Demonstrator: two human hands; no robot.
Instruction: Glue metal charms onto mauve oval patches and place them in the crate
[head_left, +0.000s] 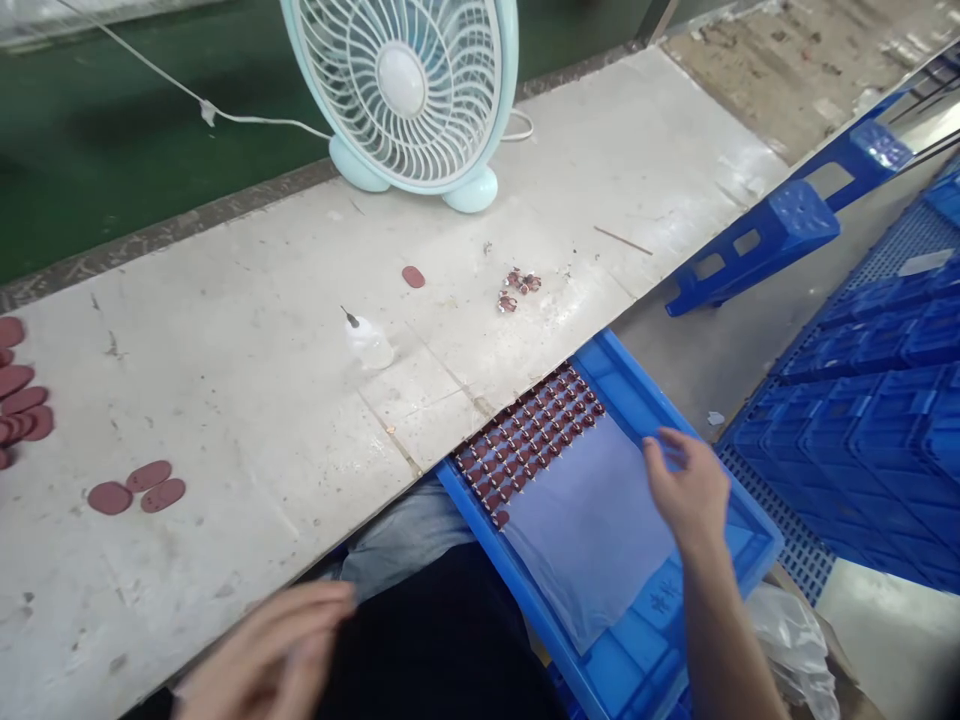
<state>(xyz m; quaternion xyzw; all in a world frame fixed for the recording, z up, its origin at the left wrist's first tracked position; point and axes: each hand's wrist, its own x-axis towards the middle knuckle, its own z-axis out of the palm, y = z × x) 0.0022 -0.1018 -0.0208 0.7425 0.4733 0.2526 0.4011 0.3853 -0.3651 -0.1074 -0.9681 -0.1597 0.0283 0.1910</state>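
My right hand (691,488) hovers over the right side of a blue tray (739,525), thumb and fingers apart with nothing visible between them. Inside the tray, rows of small dark-red pieces with light ends (525,435) cover the far part. A pale translucent sheet (592,530) lies nearer to me. At the lower left, my left hand (270,650) is blurred beside the table edge, its fingers stretched out and holding nothing that I can see. A small cluster of reddish-brown and silvery pieces (517,287) rests on the table beyond the tray.
On the white table (247,400) stand a light-blue fan (401,85) and a small needle-tipped bottle (369,343). Flat reddish ovals (110,498) lie at the left; a single oval (413,277) sits mid-table. Blue stools (787,225) and stacked blue crates (885,430) occupy the right.
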